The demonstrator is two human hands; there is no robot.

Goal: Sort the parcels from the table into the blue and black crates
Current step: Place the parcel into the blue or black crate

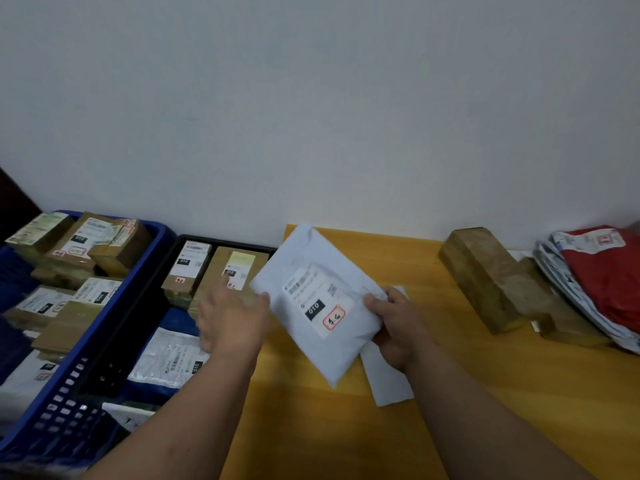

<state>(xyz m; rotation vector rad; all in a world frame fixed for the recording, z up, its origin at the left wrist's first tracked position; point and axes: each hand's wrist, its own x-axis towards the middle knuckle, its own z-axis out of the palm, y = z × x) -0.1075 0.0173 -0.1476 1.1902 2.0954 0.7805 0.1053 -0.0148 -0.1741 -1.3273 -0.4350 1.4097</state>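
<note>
A white poly mailer parcel (323, 336) with a shipping label marked 010 is held above the left part of the yellow table (485, 393). My right hand (398, 327) grips its right edge, thumb on top. My left hand (232, 320) touches its left edge with the thumb, fingers stretched out. The blue crate (114, 317) at far left holds several brown boxes. The black crate (180, 244) between it and the table holds two brown boxes at the back and a white mailer lower down.
A white paper slip (388, 379) lies on the table under the held parcel. Two brown boxes (491, 278) sit at the table's right, with a stack of red and white mailer bags (602, 282) beyond them. A white wall runs behind everything.
</note>
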